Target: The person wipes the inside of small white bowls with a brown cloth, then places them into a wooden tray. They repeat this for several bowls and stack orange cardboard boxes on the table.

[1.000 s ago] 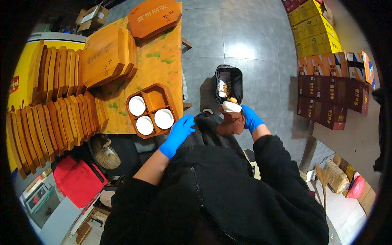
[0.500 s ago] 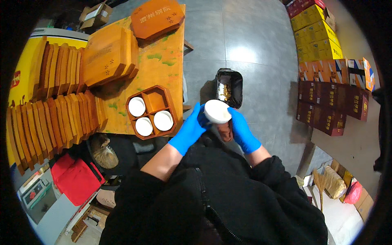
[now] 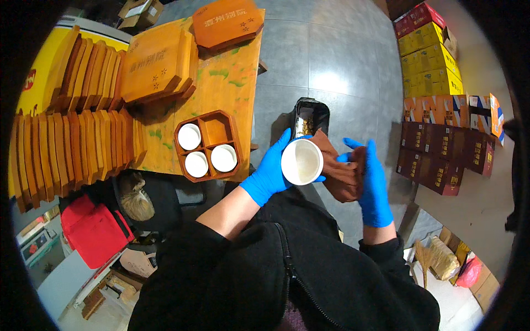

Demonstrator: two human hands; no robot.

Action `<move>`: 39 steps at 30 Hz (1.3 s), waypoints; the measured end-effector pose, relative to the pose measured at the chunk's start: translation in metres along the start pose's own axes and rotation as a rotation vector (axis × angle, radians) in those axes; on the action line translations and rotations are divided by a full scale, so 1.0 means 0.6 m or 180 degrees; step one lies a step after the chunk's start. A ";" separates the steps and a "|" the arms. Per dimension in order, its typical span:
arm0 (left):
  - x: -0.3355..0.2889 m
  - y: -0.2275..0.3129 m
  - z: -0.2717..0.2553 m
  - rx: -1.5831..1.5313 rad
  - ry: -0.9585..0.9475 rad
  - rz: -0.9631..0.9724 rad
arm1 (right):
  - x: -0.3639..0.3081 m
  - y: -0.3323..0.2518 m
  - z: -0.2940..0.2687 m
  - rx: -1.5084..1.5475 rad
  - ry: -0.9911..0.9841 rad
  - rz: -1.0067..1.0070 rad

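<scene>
In a blue glove, my left hand [image 3: 270, 174] grips a round white cup [image 3: 302, 161] by its side, the open mouth turned up toward me. A brown cloth [image 3: 339, 171] hangs beside the cup's right side. My right hand [image 3: 372, 185], also gloved in blue, holds that cloth with its fingers partly hidden in the folds. To the left, an eight-sided wooden tray [image 3: 178, 157] with four-way dividers lies on the table. Three of its compartments hold white cups [image 3: 196, 164]; the far right compartment has none.
The painted wooden table [image 3: 243, 91] carries stacked wooden lids [image 3: 152, 69] and rows of wooden pieces [image 3: 77, 149]. A black-lined bin [image 3: 318, 113] with scraps stands on the grey floor ahead. A cat [image 3: 138, 204] lies on a chair at left. Stacked boxes [image 3: 430, 140] line the right.
The cup has tipped so its inside faces me. My right hand has left the cup and moved right, spreading the brown cloth beside it. My left hand still holds the cup.
</scene>
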State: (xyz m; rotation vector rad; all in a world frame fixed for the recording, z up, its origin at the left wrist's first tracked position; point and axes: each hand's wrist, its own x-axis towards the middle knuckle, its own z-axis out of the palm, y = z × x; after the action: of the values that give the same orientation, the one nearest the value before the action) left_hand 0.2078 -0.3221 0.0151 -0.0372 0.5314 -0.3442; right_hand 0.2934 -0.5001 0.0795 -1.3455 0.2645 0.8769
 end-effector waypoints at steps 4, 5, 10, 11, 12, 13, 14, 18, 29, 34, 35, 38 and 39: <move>-0.010 0.000 -0.016 0.1396 -0.0252 0.0680 | -0.027 -0.042 -0.031 0.1623 -0.0154 -0.0013; -0.008 0.000 -0.020 0.1054 -0.0150 0.0559 | -0.036 -0.042 -0.033 0.1446 -0.0282 -0.0384; 0.036 -0.022 -0.002 0.0219 0.0462 0.0235 | -0.027 0.013 0.020 0.1149 -0.0402 -0.0731; 0.041 -0.031 0.007 0.0464 -0.0053 0.0266 | -0.014 0.030 0.039 -0.1192 0.0096 -0.0866; 0.042 -0.040 0.015 0.0769 -0.0097 0.0325 | -0.007 0.056 0.064 -0.2364 0.0361 -0.1198; 0.040 -0.054 0.022 0.1240 0.0871 0.0638 | -0.002 0.076 0.084 -0.2404 0.0496 -0.1446; 0.037 -0.059 0.026 0.1524 0.1236 0.0843 | 0.002 0.086 0.095 -0.2453 0.0731 -0.1401; 0.024 -0.068 0.010 0.2589 0.1047 0.1603 | 0.005 0.092 0.077 -0.1559 0.0026 -0.0615; 0.045 0.049 -0.091 0.1878 0.2017 0.0171 | 0.139 0.132 -0.173 -0.6755 0.0055 -0.0219; 0.028 0.053 -0.114 0.0846 0.1631 -0.0133 | 0.086 0.062 -0.078 -0.3377 -0.0219 -0.0843; 0.032 0.051 -0.118 0.0988 0.1465 -0.0120 | 0.074 0.068 -0.037 -0.3131 -0.0280 -0.0954; 0.044 0.039 -0.128 0.2741 0.0729 0.0460 | 0.067 0.106 0.076 -0.3220 -0.1369 -0.2463; 0.048 0.051 -0.128 0.1773 0.0822 -0.0369 | 0.074 0.110 0.094 -0.3796 -0.1193 -0.2449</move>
State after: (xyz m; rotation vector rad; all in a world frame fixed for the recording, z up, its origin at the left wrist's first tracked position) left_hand 0.2020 -0.2986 -0.0695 0.5225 0.6743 -0.6054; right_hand 0.2607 -0.4326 0.0169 -2.0670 -1.1808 0.5639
